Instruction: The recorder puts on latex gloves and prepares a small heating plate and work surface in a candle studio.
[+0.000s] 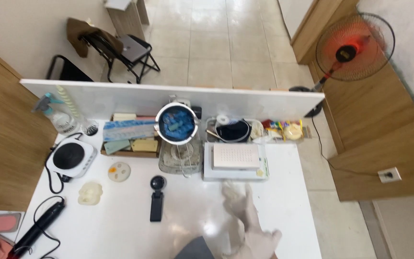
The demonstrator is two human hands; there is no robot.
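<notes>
One hand [250,225] in view, lower centre of frame. Wears thin, off-white disposable glove, loose and wrinkled, slack at fingertips. Grey sleeve [193,249] at bottom edge. Glove bears no visible markings. Other hand out of view.

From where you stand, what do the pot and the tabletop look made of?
Pot: looks like metal, shiny silver rim and thin wire-like handle; blue contents inside. Tabletop: glossy white, reflecting glare, probably laminate or coated board; cannot tell which. The gloved hand hovers above it.
</notes>
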